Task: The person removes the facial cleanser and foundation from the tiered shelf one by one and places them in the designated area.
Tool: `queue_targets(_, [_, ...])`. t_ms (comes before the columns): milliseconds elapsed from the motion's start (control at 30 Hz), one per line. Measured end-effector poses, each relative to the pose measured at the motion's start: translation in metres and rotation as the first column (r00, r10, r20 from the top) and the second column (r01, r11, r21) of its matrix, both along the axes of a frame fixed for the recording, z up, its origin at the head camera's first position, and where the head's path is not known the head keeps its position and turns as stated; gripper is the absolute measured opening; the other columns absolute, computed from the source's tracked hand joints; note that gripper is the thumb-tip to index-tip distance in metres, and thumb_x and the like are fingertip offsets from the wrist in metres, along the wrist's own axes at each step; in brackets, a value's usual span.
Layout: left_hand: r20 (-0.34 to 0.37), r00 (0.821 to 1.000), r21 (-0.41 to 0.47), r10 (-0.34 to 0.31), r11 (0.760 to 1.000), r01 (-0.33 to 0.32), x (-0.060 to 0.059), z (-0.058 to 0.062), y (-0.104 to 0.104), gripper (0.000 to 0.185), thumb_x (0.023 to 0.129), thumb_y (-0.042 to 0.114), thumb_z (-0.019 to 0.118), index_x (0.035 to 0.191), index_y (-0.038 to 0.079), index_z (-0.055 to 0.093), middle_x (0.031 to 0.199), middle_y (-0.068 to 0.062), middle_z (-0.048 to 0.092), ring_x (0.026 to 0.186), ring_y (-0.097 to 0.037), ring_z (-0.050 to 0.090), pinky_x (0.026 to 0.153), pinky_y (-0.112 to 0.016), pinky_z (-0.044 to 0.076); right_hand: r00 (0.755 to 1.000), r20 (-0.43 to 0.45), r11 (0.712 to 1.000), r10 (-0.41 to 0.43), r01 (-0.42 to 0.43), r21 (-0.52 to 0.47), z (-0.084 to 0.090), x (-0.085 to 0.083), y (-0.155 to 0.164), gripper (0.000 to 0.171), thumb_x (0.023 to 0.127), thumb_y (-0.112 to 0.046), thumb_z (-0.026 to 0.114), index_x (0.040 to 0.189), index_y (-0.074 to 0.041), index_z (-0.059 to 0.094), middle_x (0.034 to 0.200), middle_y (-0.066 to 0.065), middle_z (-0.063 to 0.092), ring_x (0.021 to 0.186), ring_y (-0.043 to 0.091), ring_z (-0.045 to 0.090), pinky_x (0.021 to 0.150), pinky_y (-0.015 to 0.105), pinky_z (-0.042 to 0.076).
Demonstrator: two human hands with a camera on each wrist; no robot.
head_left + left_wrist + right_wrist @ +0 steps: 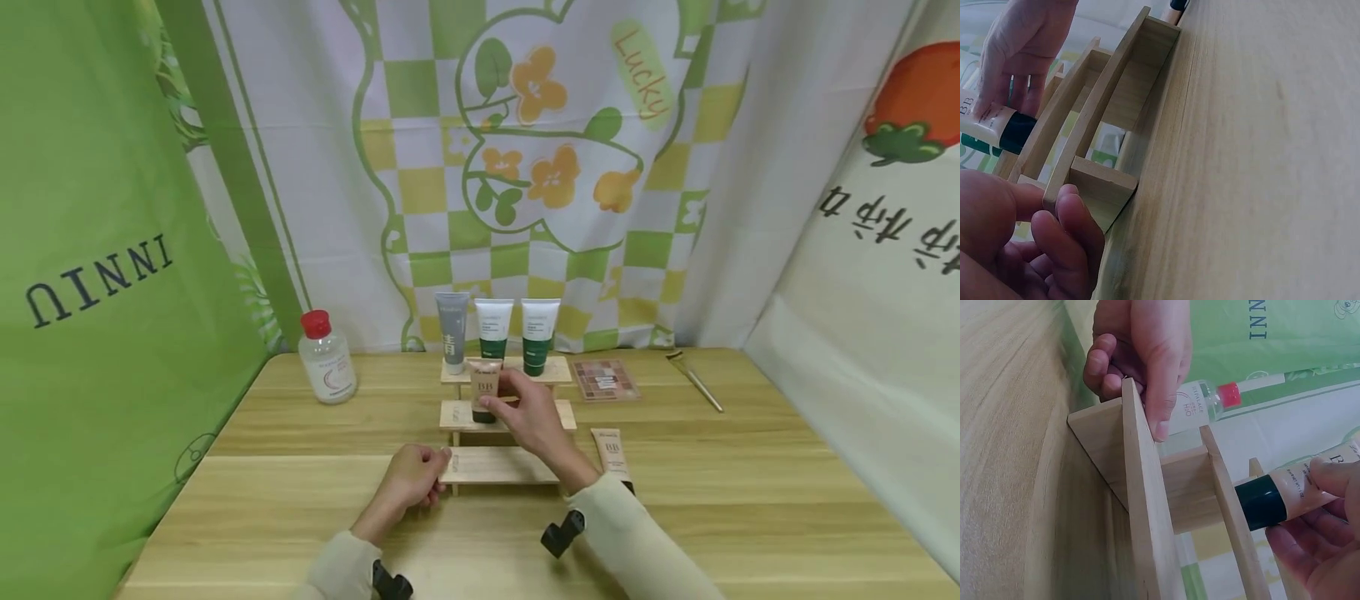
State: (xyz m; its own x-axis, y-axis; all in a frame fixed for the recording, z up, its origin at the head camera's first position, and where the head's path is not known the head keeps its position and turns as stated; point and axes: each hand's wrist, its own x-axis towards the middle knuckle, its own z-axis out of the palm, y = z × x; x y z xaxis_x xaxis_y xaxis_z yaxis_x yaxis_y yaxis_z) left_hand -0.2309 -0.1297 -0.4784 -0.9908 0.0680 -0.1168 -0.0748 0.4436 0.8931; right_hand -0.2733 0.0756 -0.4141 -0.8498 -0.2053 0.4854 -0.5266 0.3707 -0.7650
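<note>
My right hand (534, 414) pinches a beige BB cream tube (484, 388) with a black cap, thumb on one side and fingers on the other. The tube stands cap-down at the middle step of a wooden stepped stand (501, 465). With thumb and curled fingers, my left hand (411, 477) grips the left end of the lowest step; the left wrist view shows this pinch (1054, 225) closely. On the top step stand a grey tube (452, 332) and two white-and-green tubes (540, 337), one partly hidden behind the BB cream.
A second BB cream tube (611, 454) lies right of the stand, partly covered by my right sleeve. Behind it are an eyeshadow palette (606, 381) and a makeup brush (697, 383). A clear bottle with a red cap (327, 362) stands at the back left of the table (300, 492).
</note>
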Motion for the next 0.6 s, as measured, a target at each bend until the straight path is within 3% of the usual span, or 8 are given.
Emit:
queue_targets(267, [0.006,1.0,0.003,-0.007,1.0,0.007,0.001,0.0,0.0,0.038,0.1,0.03,0.054,0.072,0.005,0.06,0.055,0.0,0.057,0.042,-0.01,0.052,0.038,-0.021,0.041,1.0,0.013,1.0,-0.017,0.017,-0.013,0.0,0.004,0.008,0.023,0.085,-0.013,0.076,0.106,-0.008,0.067,0.098,0.008,0.072,0.09,0.021,0.069,0.074,0.032,0.057])
queue_targets(500, [-0.004,1.0,-0.003,-0.004,1.0,0.004,0.001,0.002,0.001,0.038,0.1,0.03,0.055,0.075,0.003,0.063,0.056,-0.002,0.059,0.043,-0.011,0.054,0.039,-0.022,0.042,0.995,0.076,0.996,0.057,-0.052,-0.066,0.014,0.028,0.055,0.028,0.089,-0.017,0.072,0.113,-0.004,0.065,0.1,0.011,0.07,0.09,0.019,0.066,0.075,0.027,0.055])
queue_targets(600, [0.004,1.0,-0.003,0.001,1.0,-0.001,0.002,0.001,-0.002,0.037,0.1,0.03,0.054,0.074,0.004,0.062,0.057,-0.002,0.059,0.044,-0.012,0.055,0.04,-0.022,0.043,0.994,0.104,0.999,0.032,-0.028,-0.045,0.015,0.039,0.082,0.028,0.09,-0.015,0.072,0.113,-0.001,0.064,0.1,0.012,0.069,0.091,0.019,0.065,0.077,0.027,0.055])
